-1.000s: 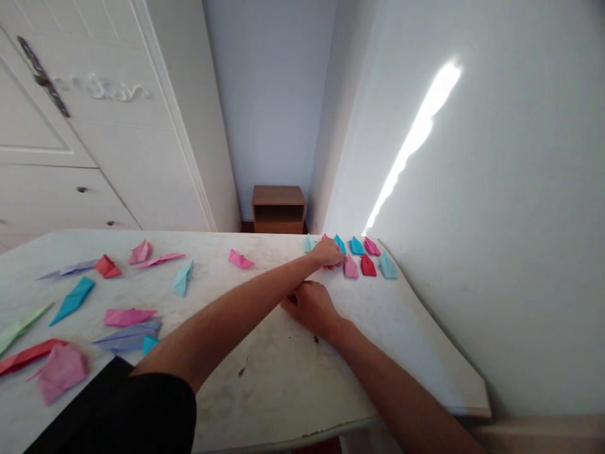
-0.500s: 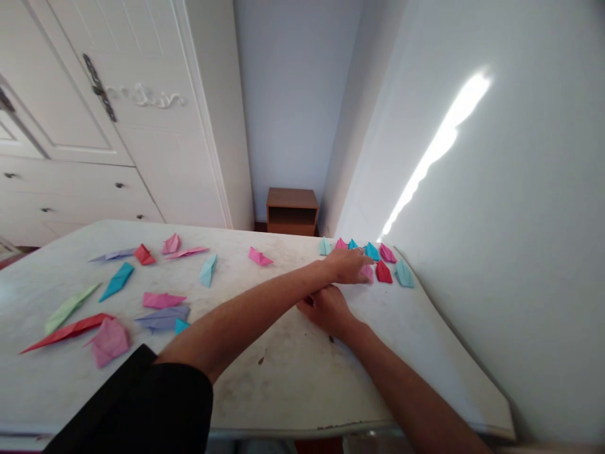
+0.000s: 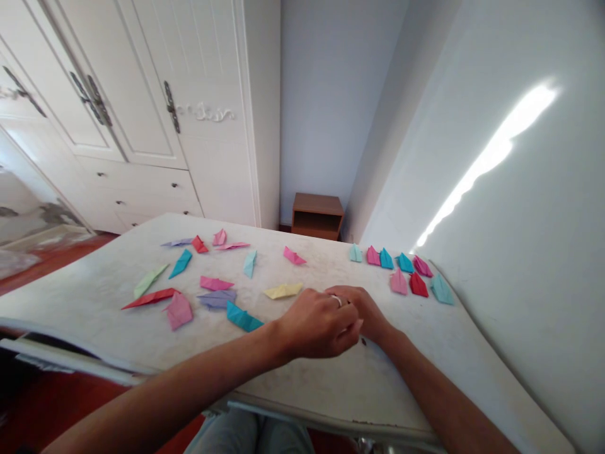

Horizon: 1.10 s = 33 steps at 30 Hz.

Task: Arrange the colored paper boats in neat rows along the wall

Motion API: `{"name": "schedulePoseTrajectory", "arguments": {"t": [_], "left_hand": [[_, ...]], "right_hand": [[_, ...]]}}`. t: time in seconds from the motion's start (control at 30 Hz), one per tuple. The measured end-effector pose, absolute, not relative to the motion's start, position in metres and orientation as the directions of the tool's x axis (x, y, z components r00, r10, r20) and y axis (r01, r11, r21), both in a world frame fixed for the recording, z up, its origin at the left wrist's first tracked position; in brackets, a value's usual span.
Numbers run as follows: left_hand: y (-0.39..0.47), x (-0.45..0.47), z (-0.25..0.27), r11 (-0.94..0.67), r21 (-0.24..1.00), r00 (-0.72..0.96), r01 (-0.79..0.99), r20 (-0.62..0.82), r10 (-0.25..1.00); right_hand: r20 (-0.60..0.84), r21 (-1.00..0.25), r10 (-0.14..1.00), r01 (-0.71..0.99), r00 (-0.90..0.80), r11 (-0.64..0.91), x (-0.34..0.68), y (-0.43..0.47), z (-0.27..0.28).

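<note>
My left hand (image 3: 322, 325), wearing a ring, is closed over the middle of the table, its fingers curled. Whether anything is inside it is hidden. Right behind it and touching it is my right hand (image 3: 366, 308), whose fingers are mostly covered. A yellow paper boat (image 3: 283, 291) and a blue paper boat (image 3: 243, 316) lie just left of my hands. Farther right stand folded paper pieces in two short rows, among them a light pink one (image 3: 399, 282), a red one (image 3: 418, 285) and a pale teal one (image 3: 442, 289).
More paper boats lie scattered over the left of the white table (image 3: 302, 381), including a purple one (image 3: 217, 299) and a long red one (image 3: 150, 298). A wall (image 3: 529, 252) runs along the right edge. Beyond are a white wardrobe (image 3: 217, 164) and a brown nightstand (image 3: 317, 203).
My left hand has drawn back from the paper rows at the right to meet my right hand. The view has turned left, and the yellow and blue boats are uncovered.
</note>
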<state>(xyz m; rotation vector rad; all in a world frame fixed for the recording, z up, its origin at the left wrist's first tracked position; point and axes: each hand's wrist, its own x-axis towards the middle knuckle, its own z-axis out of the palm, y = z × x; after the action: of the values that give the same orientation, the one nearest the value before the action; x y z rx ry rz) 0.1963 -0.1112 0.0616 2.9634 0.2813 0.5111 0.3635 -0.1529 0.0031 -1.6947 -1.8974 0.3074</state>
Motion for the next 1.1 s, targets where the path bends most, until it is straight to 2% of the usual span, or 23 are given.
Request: {"name": "schedulePoseTrajectory", "arguments": {"t": [0.13,0.23,0.3,0.43,0.57,0.63,0.73,0.83,0.93,1.1], "left_hand": [[-0.116,0.134,0.044,-0.947,0.241,0.947,0.212,0.187,0.260],[-0.112,0.105,0.031,-0.904,0.324,0.926,0.281,0.156,0.344],[-0.110,0.094,0.026,-0.890,0.338,0.916,0.307,0.150,0.373],[-0.111,0.090,0.025,-0.889,0.292,0.892,0.353,0.182,0.414],[-0.113,0.092,0.026,-0.889,0.271,0.873,0.368,0.227,0.431],[-0.112,0.091,0.025,-0.871,0.314,0.852,0.378,0.250,0.460],[-0.107,0.088,0.021,-0.798,0.457,0.791,0.393,0.275,0.547],[-0.103,0.084,0.016,-0.697,0.613,0.716,0.371,0.289,0.635],[-0.102,0.082,0.013,-0.651,0.681,0.680,0.337,0.302,0.668],[-0.101,0.079,0.014,-0.647,0.694,0.693,0.317,0.297,0.658]], "right_hand": [[0.295,-0.592,0.956,0.785,-0.001,0.183,0.361,-0.154,0.006],[0.273,-0.569,0.962,0.808,0.006,0.156,0.359,-0.154,0.006],[0.272,-0.536,0.962,0.832,0.011,0.142,0.358,-0.153,0.005],[0.293,-0.472,0.956,0.872,0.018,0.128,0.357,-0.150,0.002],[0.305,-0.532,0.950,0.840,0.074,0.105,0.352,-0.143,0.000],[0.326,-0.584,0.940,0.804,0.104,0.113,0.342,-0.135,0.002],[0.385,-0.631,0.918,0.753,0.098,0.184,0.313,-0.115,0.010],[0.458,-0.610,0.889,0.730,0.007,0.309,0.272,-0.088,0.025],[0.477,-0.501,0.861,0.750,-0.177,0.432,0.232,-0.059,0.039],[0.240,-0.413,0.897,0.798,-0.371,0.440,0.186,-0.016,0.050]]}}
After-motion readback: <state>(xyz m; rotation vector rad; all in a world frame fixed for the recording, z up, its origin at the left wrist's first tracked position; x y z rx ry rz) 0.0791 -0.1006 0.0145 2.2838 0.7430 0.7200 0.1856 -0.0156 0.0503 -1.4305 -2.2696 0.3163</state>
